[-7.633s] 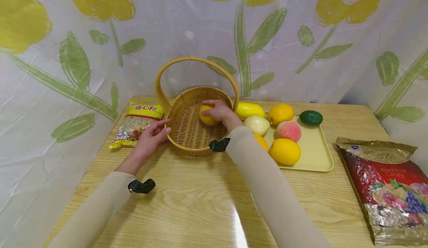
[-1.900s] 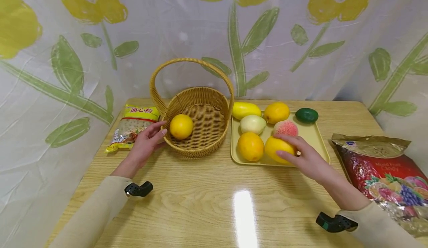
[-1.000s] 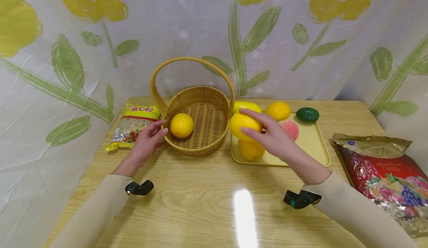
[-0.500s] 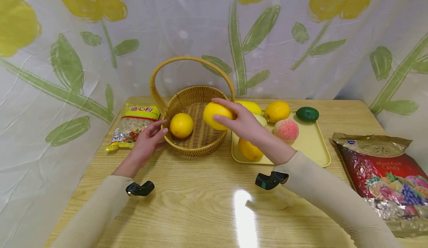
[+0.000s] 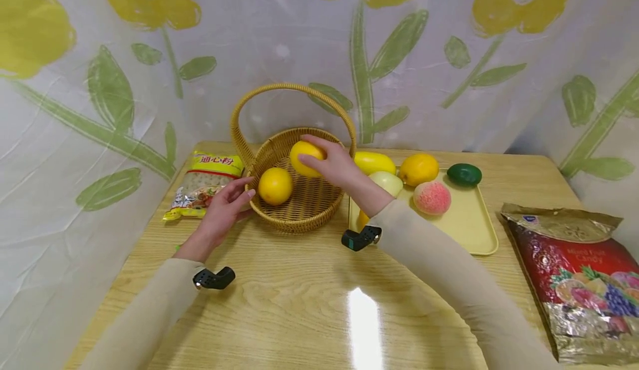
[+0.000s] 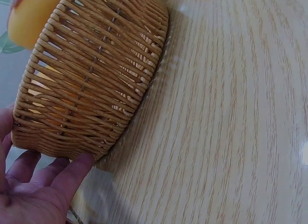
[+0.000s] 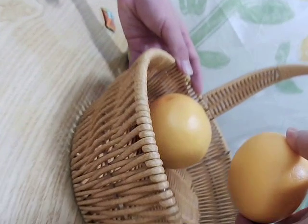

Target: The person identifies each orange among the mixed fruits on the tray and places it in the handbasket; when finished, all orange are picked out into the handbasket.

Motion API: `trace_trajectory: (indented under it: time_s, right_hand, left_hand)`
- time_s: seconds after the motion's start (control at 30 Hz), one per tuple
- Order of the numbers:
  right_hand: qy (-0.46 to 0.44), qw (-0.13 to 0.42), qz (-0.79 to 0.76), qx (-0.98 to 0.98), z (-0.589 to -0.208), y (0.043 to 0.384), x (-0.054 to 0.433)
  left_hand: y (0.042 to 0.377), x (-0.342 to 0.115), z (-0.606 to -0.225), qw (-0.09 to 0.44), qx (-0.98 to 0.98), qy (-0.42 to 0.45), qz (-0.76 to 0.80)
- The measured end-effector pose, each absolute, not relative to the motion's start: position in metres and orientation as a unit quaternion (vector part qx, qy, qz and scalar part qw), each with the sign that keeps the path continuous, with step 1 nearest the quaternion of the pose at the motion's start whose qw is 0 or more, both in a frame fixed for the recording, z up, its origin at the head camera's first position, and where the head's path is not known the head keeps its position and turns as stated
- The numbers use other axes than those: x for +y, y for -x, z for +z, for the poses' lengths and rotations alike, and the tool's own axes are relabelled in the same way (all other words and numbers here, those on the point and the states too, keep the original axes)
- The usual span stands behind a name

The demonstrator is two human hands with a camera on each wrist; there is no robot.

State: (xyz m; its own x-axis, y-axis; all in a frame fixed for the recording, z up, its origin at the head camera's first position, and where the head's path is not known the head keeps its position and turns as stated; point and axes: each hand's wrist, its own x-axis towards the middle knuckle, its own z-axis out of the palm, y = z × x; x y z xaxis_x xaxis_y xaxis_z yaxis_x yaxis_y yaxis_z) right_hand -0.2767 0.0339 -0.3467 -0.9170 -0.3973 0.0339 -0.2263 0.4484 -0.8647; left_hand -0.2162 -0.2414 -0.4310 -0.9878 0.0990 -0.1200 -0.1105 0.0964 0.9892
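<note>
My right hand [image 5: 331,162] holds an oval yellow-orange fruit [image 5: 304,156], lemon-like in outline, between thumb and fingers over the opening of the woven basket [image 5: 294,226]. In the right wrist view, that held fruit [image 7: 267,178] is beyond the near rim, beside the basket's inner wall. A rounder orange [image 5: 275,186] lies in the basket's left side. My left hand [image 5: 226,209] grips the basket's left rim; in the left wrist view its fingers [image 6: 72,178] bend against the outer weave.
Right of the basket, a cream tray [image 5: 471,234] bears a peach [image 5: 432,197], a pale green fruit [image 5: 388,183] and several other fruits. A pasta bag [image 5: 199,184] lies left of the basket, a red candy bag [image 5: 579,270] at far right. The tall basket handle [image 5: 294,87] arches overhead.
My right hand has taken the oval fruit from the tray's front and carried it left, over the basket. The orange, put in earlier, sits at the basket's left. My left hand stays at the rim.
</note>
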Motion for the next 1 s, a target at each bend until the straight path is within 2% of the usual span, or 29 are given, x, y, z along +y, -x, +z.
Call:
trace_trajectory:
  time_s: [0.23, 0.43, 1.0]
  right_hand:
    - [0.126, 0.087, -0.488, 0.859, -0.355, 0.295, 0.020]
    - [0.086, 0.108, -0.503, 0.854, -0.366, 0.309, 0.015]
    - [0.072, 0.128, -0.477, 0.867, -0.388, 0.314, 0.013]
  left_hand:
    - [0.216, -0.241, -0.434, 0.078, 0.732, 0.001, 0.677]
    - [0.217, -0.240, -0.435, 0.077, 0.735, -0.004, 0.674]
    - [0.214, -0.241, -0.433, 0.076, 0.734, -0.001, 0.675]
